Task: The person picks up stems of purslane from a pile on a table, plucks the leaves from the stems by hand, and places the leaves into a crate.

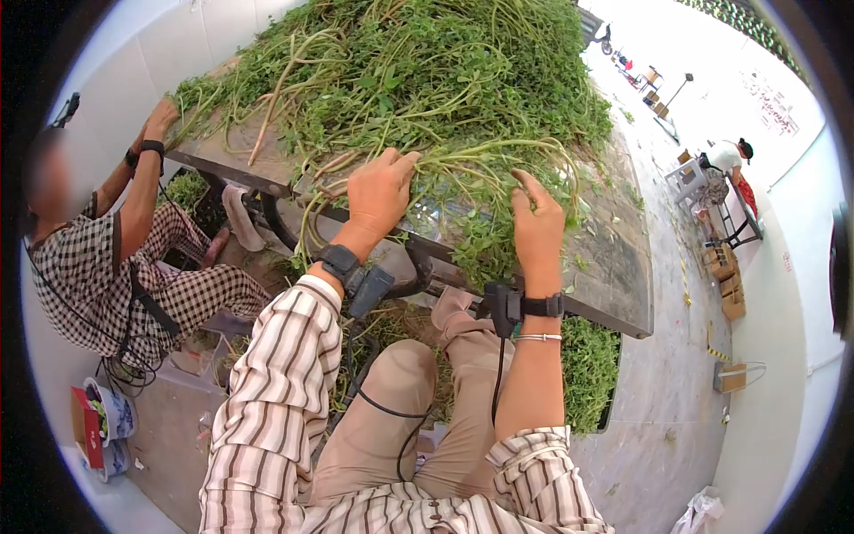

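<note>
Left hand: the left hand lies knuckles up at the near edge of the table, fingers curled down into a bunch of long green stems, grasping them.
Right hand: the right hand sits just to the right of the left one, fingers bent forward, thumb raised, closed on the same bunch where the stems arc over toward it.
Stems: pale green and stringy, they run between the two hands and loop above the right hand's fingertips; a few ends hang off the table edge below the left hand.
Herb heap: beyond both hands, a big pile of leafy greens covers most of the tabletop, touching the bunch in hand.
Table: a dark, worn table shows bare to the right of the right hand and along its near edge under both wrists.
Wrists: each wrist carries a black strapped device with a cable trailing down to the lap; the right also has a thin bangle.
Below the hands: more greens lie under the table, right of the person's knees.
Far left of the left hand: another person in checked clothes sits with a hand on the table's far corner.
Far right of the right hand: a third person stands well apart by a small table.
</note>
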### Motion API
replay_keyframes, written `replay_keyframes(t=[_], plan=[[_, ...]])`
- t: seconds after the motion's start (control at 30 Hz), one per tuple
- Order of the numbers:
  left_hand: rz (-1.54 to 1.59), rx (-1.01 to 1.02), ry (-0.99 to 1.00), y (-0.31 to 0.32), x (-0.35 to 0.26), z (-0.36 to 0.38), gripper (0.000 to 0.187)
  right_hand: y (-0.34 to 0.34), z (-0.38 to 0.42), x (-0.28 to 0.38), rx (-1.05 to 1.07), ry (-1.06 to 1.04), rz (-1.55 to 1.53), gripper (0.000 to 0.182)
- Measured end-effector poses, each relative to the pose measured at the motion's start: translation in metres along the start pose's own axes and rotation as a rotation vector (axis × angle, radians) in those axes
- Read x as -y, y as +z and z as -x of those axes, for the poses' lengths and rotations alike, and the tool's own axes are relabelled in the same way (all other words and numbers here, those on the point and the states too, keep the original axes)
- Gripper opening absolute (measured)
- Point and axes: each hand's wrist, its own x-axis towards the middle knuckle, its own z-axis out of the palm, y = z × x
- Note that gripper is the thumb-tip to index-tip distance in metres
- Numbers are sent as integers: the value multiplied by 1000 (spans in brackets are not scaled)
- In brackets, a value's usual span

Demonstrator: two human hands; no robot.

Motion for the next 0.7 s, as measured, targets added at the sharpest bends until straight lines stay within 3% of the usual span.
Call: replay_keyframes(t=[0.13, 0.2, 0.33, 0.4, 0.43, 0.5, 0.7], plan=[[1, 0, 14, 0, 2, 0, 21, 8, -2, -8, -21, -21, 251, 31], [13, -7, 14, 0, 2, 0, 21, 7, -3, -7, 104, 109, 441, 33], [12, -8, 13, 0, 1, 0, 20, 9, -3, 1, 98, 109, 454, 32], [15, -14, 12, 0, 1, 0, 20, 9, -5, 6, 133, 263, 431, 30], [17, -17, 14, -1, 1, 0, 20, 11, -4, 2, 133, 262, 430, 30], [19, -21, 17, -1, 0, 0, 20, 14, -2, -8, 51, 65, 443, 27], [12, -16, 9, -1, -1, 1, 20, 8, -2, -2, 83, 170, 408, 24]])
